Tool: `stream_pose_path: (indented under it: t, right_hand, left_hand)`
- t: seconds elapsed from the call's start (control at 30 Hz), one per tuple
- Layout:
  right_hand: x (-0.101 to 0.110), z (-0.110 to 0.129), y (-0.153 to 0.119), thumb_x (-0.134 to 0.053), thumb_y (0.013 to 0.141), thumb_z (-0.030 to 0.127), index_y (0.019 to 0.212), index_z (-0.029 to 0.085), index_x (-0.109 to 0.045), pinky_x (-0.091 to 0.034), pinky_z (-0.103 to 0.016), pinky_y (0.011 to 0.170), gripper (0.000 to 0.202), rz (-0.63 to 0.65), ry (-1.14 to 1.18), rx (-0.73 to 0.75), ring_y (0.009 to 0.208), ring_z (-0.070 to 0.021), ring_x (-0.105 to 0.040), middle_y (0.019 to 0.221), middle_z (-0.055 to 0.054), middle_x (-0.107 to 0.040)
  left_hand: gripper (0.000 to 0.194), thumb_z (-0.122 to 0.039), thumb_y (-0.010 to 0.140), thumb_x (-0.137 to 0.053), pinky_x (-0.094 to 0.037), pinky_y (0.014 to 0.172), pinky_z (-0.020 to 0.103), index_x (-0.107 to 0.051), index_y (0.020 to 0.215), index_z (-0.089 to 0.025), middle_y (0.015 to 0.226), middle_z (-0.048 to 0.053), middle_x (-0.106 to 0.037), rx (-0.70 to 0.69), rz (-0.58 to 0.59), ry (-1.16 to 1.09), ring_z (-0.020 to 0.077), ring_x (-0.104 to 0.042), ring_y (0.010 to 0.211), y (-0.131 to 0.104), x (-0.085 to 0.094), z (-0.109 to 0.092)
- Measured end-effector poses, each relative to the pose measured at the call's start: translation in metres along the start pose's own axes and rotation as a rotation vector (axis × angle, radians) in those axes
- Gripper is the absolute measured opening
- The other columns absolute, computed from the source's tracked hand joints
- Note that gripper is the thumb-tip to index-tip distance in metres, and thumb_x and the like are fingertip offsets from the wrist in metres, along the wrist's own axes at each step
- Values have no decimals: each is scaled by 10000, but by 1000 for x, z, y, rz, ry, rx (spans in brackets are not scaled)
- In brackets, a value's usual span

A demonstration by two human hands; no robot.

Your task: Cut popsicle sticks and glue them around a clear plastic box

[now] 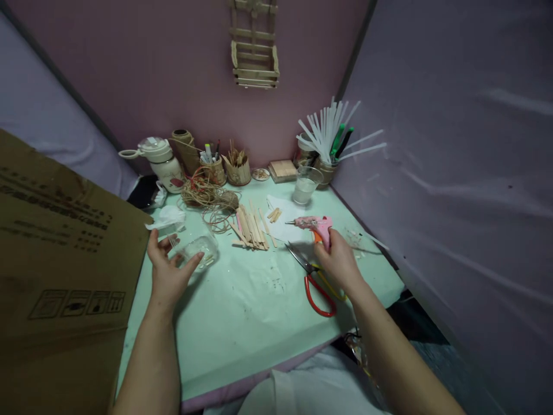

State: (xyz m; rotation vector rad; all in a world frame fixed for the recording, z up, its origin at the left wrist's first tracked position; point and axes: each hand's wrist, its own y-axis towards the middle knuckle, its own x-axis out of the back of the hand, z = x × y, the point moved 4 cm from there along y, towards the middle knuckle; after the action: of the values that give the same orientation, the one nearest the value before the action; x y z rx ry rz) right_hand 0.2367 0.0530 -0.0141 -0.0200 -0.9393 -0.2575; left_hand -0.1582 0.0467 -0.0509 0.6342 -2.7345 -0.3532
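My right hand (339, 259) is wrapped round the handle of a pink hot glue gun (313, 223), whose metal nozzle points left. Just below it, scissors (311, 270) with one red and one yellow handle lie on the table. At the left, my left hand (169, 265) has its fingers spread at the side of a clear plastic box (207, 246), the thumb overlapping its near edge. A few small pale pieces show in the box. Between the hands lies a loose pile of wooden sticks (253, 227). Short stick pieces (275, 215) rest on white paper (287, 227).
Tangled twine (203, 193), a white bottle (166, 167), a pen holder (213, 172) and a glass cup (306, 187) line the back. Glue sticks (324, 129) stand in a holder at the back right. A cardboard box (64, 259) walls the left side.
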Motion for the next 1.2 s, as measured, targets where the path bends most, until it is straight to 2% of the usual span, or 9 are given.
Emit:
stream_pose_path:
  t: [0.13,0.23,0.33,0.4,0.53,0.77,1.0,1.1,1.2]
  right_hand:
    - [3,30,-25,-447,884,322,875,217,-521,-402,-305,649,128,184,139,210,712,-200,-518,812,-29,-563]
    - [4,44,-40,-456,861,223,850,224,-480,-428,-328,711,27,132,109,385,798,-221,-525,876,-58,-538]
    - [1,52,-51,-452,823,144,844,235,-443,-440,-358,778,94,63,23,493,890,-252,-533,944,-94,-541]
    - [-1,52,-51,-443,818,136,849,240,-429,-434,-351,755,110,69,-33,475,865,-253,-547,932,-96,-557]
    - [6,39,-43,-491,837,234,890,233,-447,-364,-290,586,69,226,-80,262,639,-200,-517,744,-18,-557]
    - [51,20,-45,-616,814,478,775,232,-520,-406,-254,543,267,530,295,116,598,-140,-488,674,39,-508]
    - [79,7,-38,-669,720,574,730,224,-578,-361,-266,475,361,242,326,-23,539,-150,-480,619,-8,-591]
    - [76,-2,-28,-682,694,566,774,212,-616,-360,-267,484,369,153,292,-31,554,-155,-477,637,-10,-589]
    - [66,-7,-23,-661,718,537,791,211,-612,-365,-271,508,338,138,256,-19,572,-157,-473,641,0,-572]
  left_hand:
    - [1095,-259,643,-840,-467,1035,558,-172,1506,-360,1397,130,-414,-6,-11,-34,308,-446,1335,-1,2,1]
    - [1105,-258,636,-848,-466,1037,540,-177,1505,-381,1399,120,-419,-10,-17,-25,297,-453,1332,-2,4,-1]
    - [1117,-265,634,-855,-470,1033,529,-171,1510,-374,1407,125,-414,-14,-11,-31,297,-446,1340,-4,4,-6]
    - [1112,-270,639,-853,-467,1036,532,-168,1509,-374,1414,129,-412,-10,-8,-30,296,-446,1340,-4,4,-8]
    - [1097,-267,638,-854,-443,1054,559,-182,1496,-394,1431,126,-398,10,-17,-52,294,-438,1345,-5,7,-11]
    - [1100,-238,660,-837,-455,1056,529,-156,1508,-399,1433,122,-399,2,53,-114,282,-423,1365,-48,6,-32]
    - [1043,-275,729,-788,-425,1100,529,-135,1539,-355,1489,127,-384,46,296,17,299,-383,1414,-100,-40,-53]
    - [1000,-304,757,-765,-383,1132,544,-141,1537,-346,1534,126,-345,81,346,63,306,-374,1430,-108,-54,-46]
    - [1064,-330,717,-800,-312,1168,580,-126,1540,-352,1596,129,-256,104,335,109,332,-316,1462,-115,-53,-43]
